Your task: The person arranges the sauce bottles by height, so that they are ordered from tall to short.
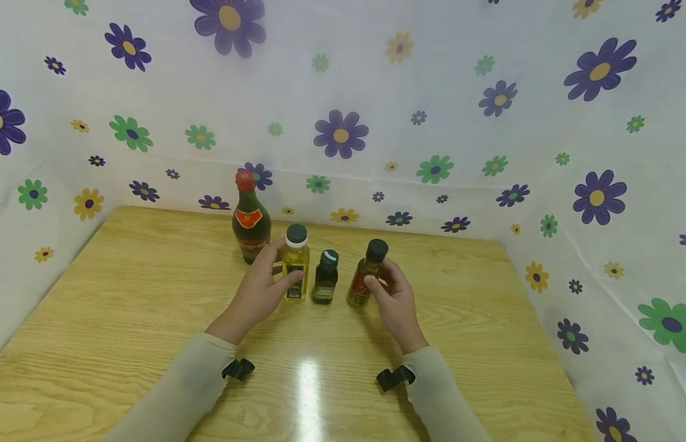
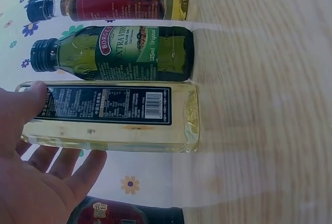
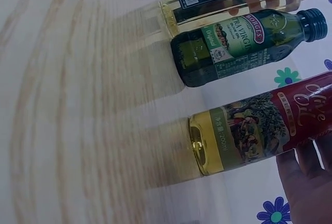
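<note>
- The clock is laid over the head view, twelve at the far wall, with the small green bottle (image 1: 325, 279) at its centre.
- At nine o'clock, just beside it, is the clear bottle of yellow oil (image 1: 296, 270), dark-capped with a white collar, its back label toward the person.
- The left hand (image 1: 260, 285) comes in from that bottle's eight o'clock and grips it, thumb across the label and fingers round the far side (they show through the glass in the right wrist view); the grasp is about as wide as the bottle.
- At three o'clock, a little apart, is the red-labelled olive oil bottle (image 1: 362, 282), its black cap leaning toward one o'clock (I cannot tell whether the base sits flat).
- The right hand (image 1: 397, 301) reaches it from four o'clock and holds it between the thumb on the label and fingers curled behind, spread no wider than the glass.
- The green bottle (its label reads Borges in both wrist views) stands between the two, touched by neither hand.
- At ten o'clock, farther back, a tall dark bottle (image 1: 251, 224) with a red cap stands behind the left hand.
- All stand on a wooden table (image 1: 127, 307), before a flowered sheet (image 1: 298, 92).
- Pale sleeves (image 1: 174, 383) enter from seven and five o'clock.
</note>
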Motion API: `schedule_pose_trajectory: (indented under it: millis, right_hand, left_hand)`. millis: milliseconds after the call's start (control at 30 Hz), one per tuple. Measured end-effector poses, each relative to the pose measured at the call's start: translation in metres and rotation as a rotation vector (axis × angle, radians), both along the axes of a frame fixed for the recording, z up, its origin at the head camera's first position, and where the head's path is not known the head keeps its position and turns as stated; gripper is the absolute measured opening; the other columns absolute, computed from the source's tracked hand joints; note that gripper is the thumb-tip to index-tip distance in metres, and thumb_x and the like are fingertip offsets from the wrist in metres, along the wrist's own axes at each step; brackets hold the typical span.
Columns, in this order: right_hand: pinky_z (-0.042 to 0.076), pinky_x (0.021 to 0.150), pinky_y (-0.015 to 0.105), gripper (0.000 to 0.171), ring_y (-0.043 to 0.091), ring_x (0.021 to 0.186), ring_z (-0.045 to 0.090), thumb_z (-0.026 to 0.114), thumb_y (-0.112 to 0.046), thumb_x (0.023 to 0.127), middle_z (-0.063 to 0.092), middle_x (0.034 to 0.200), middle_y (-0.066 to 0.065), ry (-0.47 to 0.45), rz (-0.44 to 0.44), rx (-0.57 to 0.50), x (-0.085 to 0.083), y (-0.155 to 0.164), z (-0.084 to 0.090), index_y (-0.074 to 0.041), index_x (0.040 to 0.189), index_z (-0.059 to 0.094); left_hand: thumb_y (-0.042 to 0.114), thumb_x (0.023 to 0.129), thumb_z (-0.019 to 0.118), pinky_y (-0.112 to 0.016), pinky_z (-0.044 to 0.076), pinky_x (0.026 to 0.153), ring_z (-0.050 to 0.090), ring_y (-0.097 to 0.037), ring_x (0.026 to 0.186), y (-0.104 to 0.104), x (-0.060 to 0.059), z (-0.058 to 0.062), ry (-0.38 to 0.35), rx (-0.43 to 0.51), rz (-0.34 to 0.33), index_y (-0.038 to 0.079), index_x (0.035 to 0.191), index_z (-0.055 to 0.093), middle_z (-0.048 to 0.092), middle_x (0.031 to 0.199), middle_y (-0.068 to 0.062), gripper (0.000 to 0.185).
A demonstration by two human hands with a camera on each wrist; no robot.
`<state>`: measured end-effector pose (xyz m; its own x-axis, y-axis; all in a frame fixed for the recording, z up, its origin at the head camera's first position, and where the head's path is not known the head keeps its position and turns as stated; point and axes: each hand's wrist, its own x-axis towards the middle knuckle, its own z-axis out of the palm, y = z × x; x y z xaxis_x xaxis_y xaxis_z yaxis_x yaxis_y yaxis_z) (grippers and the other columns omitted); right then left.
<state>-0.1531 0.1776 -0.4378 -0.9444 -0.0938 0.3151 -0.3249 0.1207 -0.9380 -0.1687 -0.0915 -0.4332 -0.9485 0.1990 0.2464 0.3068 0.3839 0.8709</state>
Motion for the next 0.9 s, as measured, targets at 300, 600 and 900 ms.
schedule_pose_trajectory:
  millis: [300,600,900]
  right_hand:
    - [0.046,0.098,0.03,0.042,0.018,0.119,0.052,0.058,-0.009,0.094,0.054,0.128,0.01,-0.014,-0.013,0.017,0.003,0.0,0.007,-0.008,0.135,0.049]
    - [0.046,0.097,0.03,0.042,0.019,0.118,0.053,0.058,-0.008,0.094,0.055,0.128,0.011,-0.006,-0.016,0.019,0.005,-0.002,0.008,-0.007,0.135,0.049]
    - [0.046,0.097,0.03,0.042,0.019,0.118,0.053,0.058,-0.008,0.094,0.055,0.128,0.011,-0.003,-0.015,0.015,0.005,-0.003,0.008,-0.008,0.135,0.049]
  left_hand:
    - [0.024,0.093,0.06,-0.051,0.042,0.101,0.045,-0.022,0.125,0.003,-0.001,-0.004,0.036,0.011,-0.002,0.027,0.145,0.029,0.042,0.139,0.001,0.061]
    - [0.024,0.092,0.061,-0.046,0.045,0.099,0.044,-0.021,0.125,-0.001,0.001,-0.003,0.03,0.027,0.012,0.023,0.145,0.031,0.043,0.138,0.0,0.06]
    - [0.025,0.092,0.061,-0.048,0.044,0.1,0.043,-0.025,0.129,-0.013,-0.004,0.006,0.047,0.033,0.049,0.02,0.145,0.03,0.043,0.14,-0.004,0.061]
